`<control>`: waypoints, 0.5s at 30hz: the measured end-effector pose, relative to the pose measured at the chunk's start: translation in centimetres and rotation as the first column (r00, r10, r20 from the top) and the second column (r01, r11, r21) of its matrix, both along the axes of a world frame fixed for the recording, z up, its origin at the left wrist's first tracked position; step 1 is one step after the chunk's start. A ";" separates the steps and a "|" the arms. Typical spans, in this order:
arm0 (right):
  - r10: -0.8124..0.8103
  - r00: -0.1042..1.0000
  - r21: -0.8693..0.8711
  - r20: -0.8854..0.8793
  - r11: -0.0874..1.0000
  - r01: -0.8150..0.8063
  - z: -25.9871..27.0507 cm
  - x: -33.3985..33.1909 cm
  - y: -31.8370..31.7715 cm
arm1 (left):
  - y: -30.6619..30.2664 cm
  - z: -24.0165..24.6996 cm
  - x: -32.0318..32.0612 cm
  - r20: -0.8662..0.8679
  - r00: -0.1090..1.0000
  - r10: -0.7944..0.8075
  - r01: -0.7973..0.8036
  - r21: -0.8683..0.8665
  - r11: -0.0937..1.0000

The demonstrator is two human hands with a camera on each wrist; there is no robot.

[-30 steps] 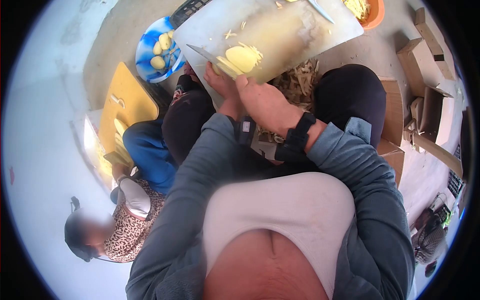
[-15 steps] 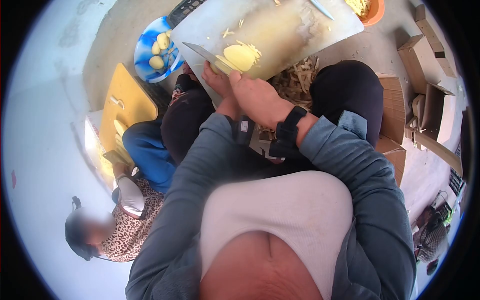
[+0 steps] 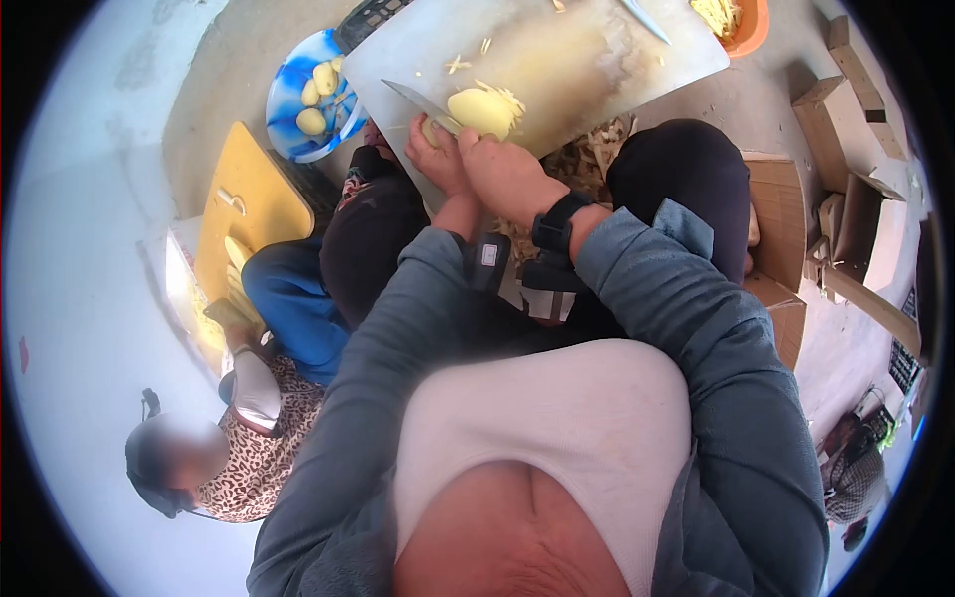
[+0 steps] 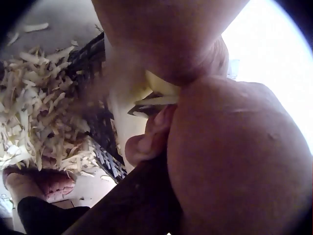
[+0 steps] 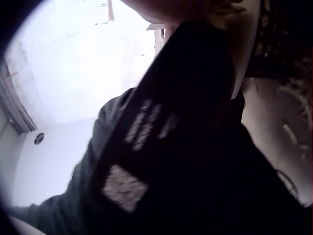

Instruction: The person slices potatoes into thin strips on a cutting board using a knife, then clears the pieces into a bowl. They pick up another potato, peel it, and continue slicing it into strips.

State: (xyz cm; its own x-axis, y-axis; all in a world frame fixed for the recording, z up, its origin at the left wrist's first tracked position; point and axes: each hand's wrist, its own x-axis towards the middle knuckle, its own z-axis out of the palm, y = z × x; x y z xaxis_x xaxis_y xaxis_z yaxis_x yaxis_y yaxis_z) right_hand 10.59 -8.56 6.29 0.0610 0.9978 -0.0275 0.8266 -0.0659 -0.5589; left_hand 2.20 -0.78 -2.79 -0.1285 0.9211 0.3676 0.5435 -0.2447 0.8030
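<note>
My right hand [image 3: 507, 181] grips a knife [image 3: 416, 102], its blade angled up and left over the near edge of the white cutting board [image 3: 587, 75]. Beside it my left hand [image 3: 436, 164] has its fingers curled on a piece of peeled potato [image 3: 429, 131] against the blade. To the right of the blade lies a stack of potato slices [image 3: 484, 109] with thin strips at its far end. In the left wrist view the blade [image 4: 146, 105] and pale potato [image 4: 164, 87] show between the two hands. A dark wrist strap fills most of the right wrist view.
A second knife [image 3: 647, 22] lies at the board's far side. An orange bowl [image 3: 748, 30] of potato strips stands to the right, a blue-and-white basin [image 3: 288, 109] with potatoes to the left. Peelings [image 4: 39, 107] lie below. Another person [image 3: 264, 428] sits at left, near a yellow board [image 3: 249, 184].
The knife and my right hand have shifted slightly to the right against the slices, after moving a little left. The stack of slices stays in nearly the same spot.
</note>
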 end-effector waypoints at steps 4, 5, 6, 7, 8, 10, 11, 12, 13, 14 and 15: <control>0.011 0.999 0.024 -0.049 1.000 -0.010 -0.1 0.5 -0.2 | 0.0 0.2 0.2 -0.001 1.000 0.012 -0.012 -0.027 1.000; 0.029 0.995 0.038 -0.092 0.999 -0.026 0.0 0.7 -0.3 | 0.1 0.3 0.2 -0.012 1.000 0.019 -0.019 -0.035 0.999; 0.028 0.995 0.039 -0.092 0.999 -0.025 0.5 0.7 -0.5 | 0.1 0.4 0.3 -0.012 1.000 0.018 -0.018 -0.033 0.999; 0.036 0.996 0.010 -0.081 0.999 -0.036 1.5 0.8 -0.8 | 0.2 0.3 0.3 0.000 1.000 0.009 -0.009 -0.032 0.999; 0.049 0.997 -0.018 -0.066 0.999 -0.050 2.5 0.8 -1.2 | 0.2 0.2 0.2 0.016 1.000 0.005 -0.004 -0.030 1.000; 0.049 0.996 -0.003 -0.070 0.999 -0.050 4.1 0.8 -2.1 | 0.5 -0.5 0.0 0.008 1.000 0.016 -0.016 -0.023 1.000; 0.044 0.996 0.011 -0.077 0.999 -0.043 4.7 0.9 -2.5 | 0.6 -0.9 -0.1 -0.002 1.000 0.021 -0.021 -0.015 1.000; 0.046 0.996 0.009 -0.077 0.999 -0.045 5.2 0.9 -2.7 | 0.4 -0.8 0.0 -0.002 1.000 0.023 -0.023 -0.017 1.000; 0.052 0.996 -0.005 -0.072 0.999 -0.053 5.6 1.0 -3.0 | 0.3 -0.6 0.2 0.035 0.999 0.028 -0.025 -0.078 0.997; 0.057 0.996 -0.016 -0.069 0.998 -0.058 5.7 1.0 -3.3 | 0.1 -0.5 0.1 0.070 0.997 0.033 -0.023 -0.136 0.990; 0.054 0.996 -0.017 -0.075 0.998 -0.056 5.5 1.0 -3.6 | 0.0 -0.6 0.1 0.064 0.998 0.030 -0.021 -0.138 0.990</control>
State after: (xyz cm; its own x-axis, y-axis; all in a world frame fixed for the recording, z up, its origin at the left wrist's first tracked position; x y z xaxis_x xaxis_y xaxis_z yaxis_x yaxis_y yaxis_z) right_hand 11.55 -12.13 11.82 0.0031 0.9988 -0.0494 0.7856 -0.0330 -0.6179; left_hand 2.26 -0.76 -3.36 -0.1726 0.9581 0.2284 0.4932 -0.1167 0.8621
